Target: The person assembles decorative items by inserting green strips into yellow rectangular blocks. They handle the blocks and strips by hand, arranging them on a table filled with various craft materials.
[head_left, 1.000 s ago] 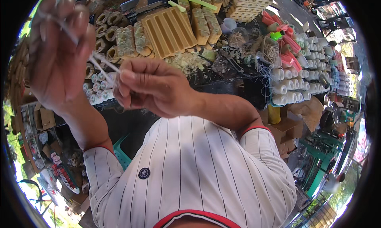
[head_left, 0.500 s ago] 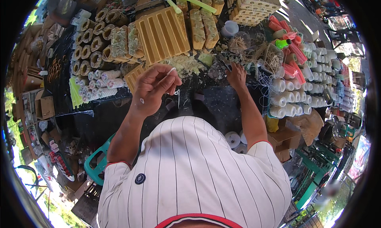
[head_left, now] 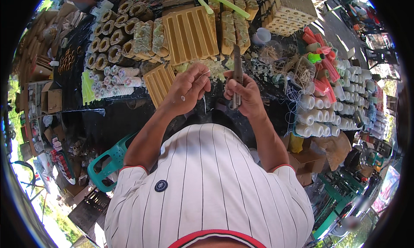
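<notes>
My left hand [head_left: 183,92] is closed in a pinch on a thin white string [head_left: 205,102], whose loose end hangs below the fingers. In front of my chest, at much the same height, my right hand [head_left: 249,94] is wrapped round a grey utility knife [head_left: 237,66]. The knife stands upright in the view, its narrow end pointing away from me. A small gap separates the two hands. Just beyond them lie pale yellow crumbs [head_left: 215,69] and a tan block with long grooves [head_left: 189,35]. A second grooved block [head_left: 158,83] lies beside my left wrist.
Hollow brown tubes [head_left: 114,53] and white rolls [head_left: 125,81] are stacked on the left. On the right stand white spools [head_left: 312,116], pink bundles [head_left: 326,90] and a tangle of thin line [head_left: 290,89]. Perforated blocks [head_left: 289,15] sit far right. A green chair [head_left: 103,170] stands lower left.
My right hand has come back from the table toward my chest, now with the utility knife raised in it. My left hand, still pinching the string, has shifted to the right.
</notes>
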Demonstrator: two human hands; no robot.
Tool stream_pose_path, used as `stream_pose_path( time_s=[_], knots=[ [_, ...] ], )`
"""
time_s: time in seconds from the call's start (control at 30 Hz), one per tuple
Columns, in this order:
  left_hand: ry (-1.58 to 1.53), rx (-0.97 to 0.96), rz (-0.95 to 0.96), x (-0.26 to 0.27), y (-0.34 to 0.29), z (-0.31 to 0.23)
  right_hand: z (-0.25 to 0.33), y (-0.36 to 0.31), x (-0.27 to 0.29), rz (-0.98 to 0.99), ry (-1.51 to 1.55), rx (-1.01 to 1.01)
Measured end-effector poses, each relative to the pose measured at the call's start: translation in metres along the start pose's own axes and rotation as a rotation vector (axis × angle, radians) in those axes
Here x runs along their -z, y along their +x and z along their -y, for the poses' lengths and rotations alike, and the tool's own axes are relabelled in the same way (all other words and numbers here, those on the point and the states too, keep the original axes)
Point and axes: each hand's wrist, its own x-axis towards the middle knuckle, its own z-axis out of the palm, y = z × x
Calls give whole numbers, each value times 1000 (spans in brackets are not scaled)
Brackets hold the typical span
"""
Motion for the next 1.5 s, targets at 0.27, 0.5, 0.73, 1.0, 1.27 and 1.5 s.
stream_pose_path(
  time_s=[0.27, 0.5, 0.73, 1.0, 1.27, 1.5],
  knots=[
    [343, -180, 72, 12, -13, 17, -6, 21, -54, 93, -251, -56],
    [314, -154, -73, 21, -29, 26, -35, 18, -68, -87, -425, 44],
    [470, -215, -236, 34, -27, 45, -50, 27, -56, -130, -374, 1],
    [458, -223, -192, 39, -14, 54, -60, 28, -65, -203, -538, 8],
    [410, -301, -131, 48, -3, 42, -15, 39, -76, -106, -383, 122],
    [661, -450, -233, 62, 17, 31, 4, 15, -57, -218, -603, 179]
  ],
)
